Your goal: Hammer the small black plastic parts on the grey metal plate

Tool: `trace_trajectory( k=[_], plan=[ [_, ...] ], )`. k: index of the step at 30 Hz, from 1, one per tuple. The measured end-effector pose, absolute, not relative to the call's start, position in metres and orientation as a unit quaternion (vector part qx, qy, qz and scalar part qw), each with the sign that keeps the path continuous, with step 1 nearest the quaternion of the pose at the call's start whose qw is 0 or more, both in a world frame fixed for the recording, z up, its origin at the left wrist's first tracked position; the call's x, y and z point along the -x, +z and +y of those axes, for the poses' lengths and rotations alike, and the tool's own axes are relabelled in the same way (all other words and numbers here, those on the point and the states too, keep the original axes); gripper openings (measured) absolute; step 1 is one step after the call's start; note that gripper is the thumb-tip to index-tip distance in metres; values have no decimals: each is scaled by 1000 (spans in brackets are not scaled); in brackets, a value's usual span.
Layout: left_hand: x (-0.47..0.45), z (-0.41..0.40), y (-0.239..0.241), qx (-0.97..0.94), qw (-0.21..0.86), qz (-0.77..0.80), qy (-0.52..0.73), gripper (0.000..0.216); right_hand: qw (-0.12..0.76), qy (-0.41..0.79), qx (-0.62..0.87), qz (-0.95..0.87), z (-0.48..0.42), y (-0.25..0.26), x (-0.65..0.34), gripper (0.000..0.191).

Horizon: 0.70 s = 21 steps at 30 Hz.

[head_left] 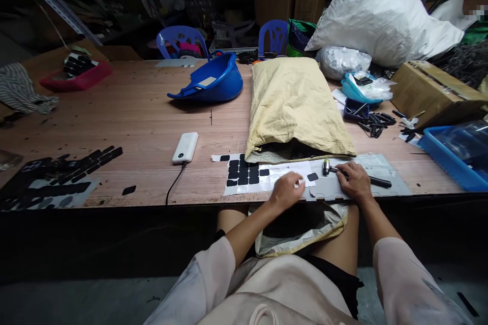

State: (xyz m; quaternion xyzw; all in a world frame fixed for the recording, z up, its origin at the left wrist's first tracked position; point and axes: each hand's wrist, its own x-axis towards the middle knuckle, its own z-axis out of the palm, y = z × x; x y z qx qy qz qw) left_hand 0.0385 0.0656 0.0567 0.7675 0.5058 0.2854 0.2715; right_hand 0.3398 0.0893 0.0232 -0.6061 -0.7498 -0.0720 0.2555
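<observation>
A white backing sheet [290, 171] with several black square pads [244, 171] lies at the table's near edge. My left hand [286, 190] rests on this sheet with its fingers curled, pinching at the white surface near one loose black pad [312, 176]. My right hand [354, 179] lies on a grey flat panel [385, 183] and is closed around a slim black tool [375, 181] that lies across the panel. A small cylinder with a yellow band [326, 166] stands just left of the right hand.
A yellow woven sack [293, 106] lies behind the sheet, and an open bag [301, 231] sits on my lap. A white power bank [185, 147] with its cable, a blue basin [213, 81], a cardboard box [434, 91] and a blue tray [453, 160] stand around. Black pads [68, 172] are spread at left.
</observation>
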Motion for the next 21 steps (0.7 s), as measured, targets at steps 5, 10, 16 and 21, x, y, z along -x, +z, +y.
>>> trace_trajectory(
  k=[5,10,16,21],
  plan=[
    [-57,149,82,-682,202,668,218,22,262,-62,609,-746,88,24,-339,23],
    [-56,164,83,-666,216,701,130,21,265,-57,609,-745,88,25,-338,22],
    [-37,118,71,-716,179,637,223,16,264,-59,611,-744,87,24,-339,23],
    [-45,85,50,-795,214,525,215,9,263,-66,606,-748,87,23,-340,24]
  ],
)
